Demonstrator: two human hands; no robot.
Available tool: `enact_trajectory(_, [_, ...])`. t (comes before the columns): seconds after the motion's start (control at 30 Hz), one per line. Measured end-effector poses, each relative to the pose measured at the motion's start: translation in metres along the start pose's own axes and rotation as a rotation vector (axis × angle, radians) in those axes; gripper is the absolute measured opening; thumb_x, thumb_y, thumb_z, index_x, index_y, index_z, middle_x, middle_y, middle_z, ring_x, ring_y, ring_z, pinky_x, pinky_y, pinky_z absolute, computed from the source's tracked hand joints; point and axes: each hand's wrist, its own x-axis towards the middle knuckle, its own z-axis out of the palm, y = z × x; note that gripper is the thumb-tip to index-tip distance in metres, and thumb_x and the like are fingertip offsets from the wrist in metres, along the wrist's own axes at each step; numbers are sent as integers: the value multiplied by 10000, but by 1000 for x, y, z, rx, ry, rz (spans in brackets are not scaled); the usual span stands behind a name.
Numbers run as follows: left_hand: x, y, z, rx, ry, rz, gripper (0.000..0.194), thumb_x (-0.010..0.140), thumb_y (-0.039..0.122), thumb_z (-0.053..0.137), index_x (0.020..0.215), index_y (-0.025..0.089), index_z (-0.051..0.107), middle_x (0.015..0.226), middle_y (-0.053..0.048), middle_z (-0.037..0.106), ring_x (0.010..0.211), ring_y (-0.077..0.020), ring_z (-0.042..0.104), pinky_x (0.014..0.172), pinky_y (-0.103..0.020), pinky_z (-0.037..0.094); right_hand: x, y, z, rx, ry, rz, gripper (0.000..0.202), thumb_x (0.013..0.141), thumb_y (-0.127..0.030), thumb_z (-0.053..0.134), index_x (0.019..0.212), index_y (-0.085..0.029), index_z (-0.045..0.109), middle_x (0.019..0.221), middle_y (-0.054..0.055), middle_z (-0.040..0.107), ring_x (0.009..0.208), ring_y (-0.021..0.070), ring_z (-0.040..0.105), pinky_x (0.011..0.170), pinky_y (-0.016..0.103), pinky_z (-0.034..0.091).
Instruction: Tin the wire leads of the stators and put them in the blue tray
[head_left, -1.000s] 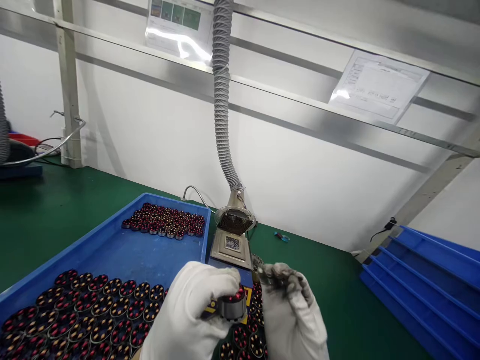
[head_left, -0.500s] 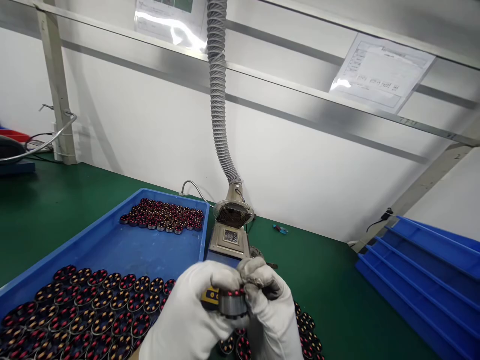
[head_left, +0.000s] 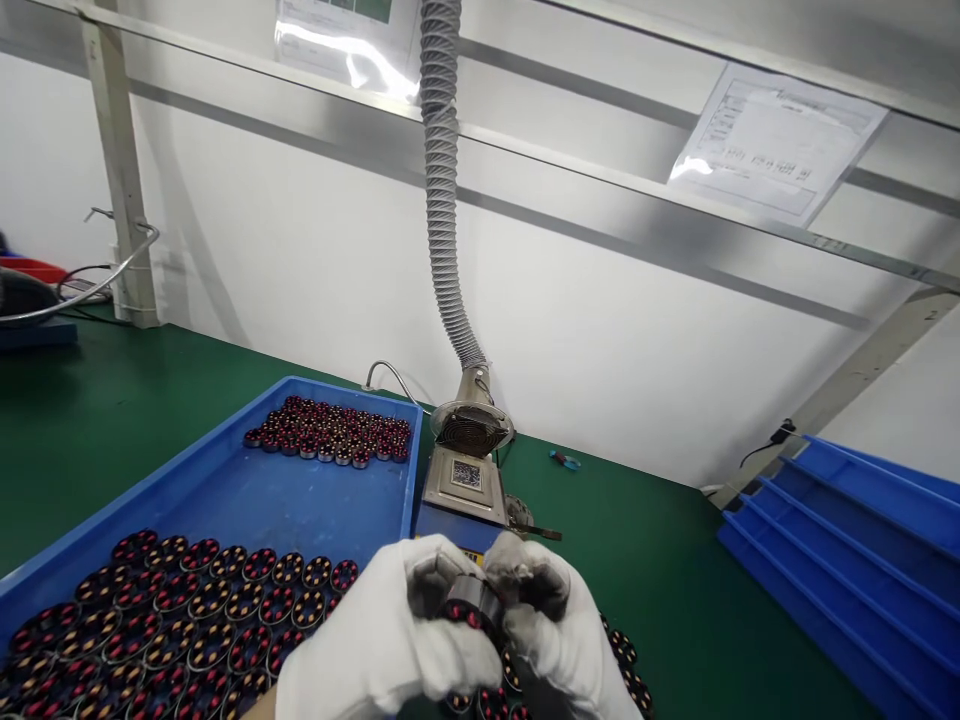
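Note:
Both of my hands wear white gloves with greyed fingertips and meet at the bottom middle. Between them is a small round motor stator (head_left: 478, 600), a smooth metal ring with red coils inside, tilted so its coil side faces down towards me. My left hand (head_left: 394, 620) is closed around its left side, thumb on top and fingers curled beneath. My right hand (head_left: 559, 620) is pinched at the ring's right edge; its fingertips hide that part. Below the hands, more stators (head_left: 491, 703) with red and copper coils lie on the table, partly covered.
A blue tray (head_left: 247, 495) at left holds rows of stators, near and far. Behind my hands stands a box-like metal unit (head_left: 463, 485) under a grey exhaust hose (head_left: 441, 180). Blue-handled pliers (head_left: 565, 461) lie on the green table. Stacked blue trays (head_left: 847, 570) stand at right.
The stator has tipped over between my hands, its coil side turning from upward to downward. My left fingers have curled further under it, and my right hand has shifted slightly right.

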Motion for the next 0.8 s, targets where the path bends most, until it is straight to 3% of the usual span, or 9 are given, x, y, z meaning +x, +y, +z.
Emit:
enact_trajectory(0.1, [0,-6,-2,-56,-19,68,176,593,260,624,729,152,594,621,13,601,468,-109,534,436,-213,425,0,3,9,117,-7,36,189,560,-350,816,585,-219,681,521,-44,529,478,73,415,484,210,338])
enact_trajectory(0.17, [2,-10,-3,76,29,202,132,607,214,623,719,157,582,643,-1,628,514,-131,579,462,-221,448,0,3,18,226,59,63,208,558,-345,820,553,-215,658,533,-53,523,494,74,430,500,212,355])
enact_trajectory(0.2, [2,-12,-3,190,81,332,103,616,162,613,708,163,568,657,-4,643,554,-140,604,494,-223,464,1,3,23,270,120,64,209,559,-328,822,544,-211,650,553,-54,530,514,75,449,514,212,371])
enact_trajectory(0.33, [1,-12,-4,820,356,1086,210,689,-4,492,784,173,551,818,-32,699,758,-151,657,672,-259,486,2,-3,32,423,313,88,193,507,-267,852,570,-218,677,657,-47,622,654,96,573,649,223,467])
enact_trajectory(0.4, [-1,-11,-7,1058,444,1261,204,744,0,464,834,159,554,863,-57,703,815,-165,651,701,-285,477,1,-7,26,537,353,110,191,501,-288,854,610,-254,700,672,-56,669,699,104,623,723,235,501])
enact_trajectory(0.47, [-3,-11,-10,1121,492,1257,165,778,32,470,861,153,545,871,-64,697,845,-172,637,713,-301,472,0,-9,17,588,399,83,181,514,-300,846,624,-280,704,676,-70,698,702,105,651,756,246,519])
enact_trajectory(0.53, [-4,-12,-13,1084,515,1206,174,771,47,496,895,161,539,906,-67,683,894,-175,614,752,-311,467,0,-6,13,491,438,36,173,535,-291,837,656,-277,714,715,-53,719,714,120,664,752,252,525])
enact_trajectory(0.67, [-2,-10,-16,1004,558,1110,223,744,57,530,936,166,558,981,-85,657,964,-190,581,826,-331,460,4,11,25,218,283,109,321,541,-362,824,821,-230,738,837,53,732,740,190,666,738,308,523])
enact_trajectory(0.8, [-1,-5,-18,913,424,1042,224,780,95,530,985,177,571,990,-75,669,921,-167,611,805,-288,490,1,19,37,268,208,216,367,525,-390,828,838,-224,736,914,72,723,804,207,662,806,336,505])
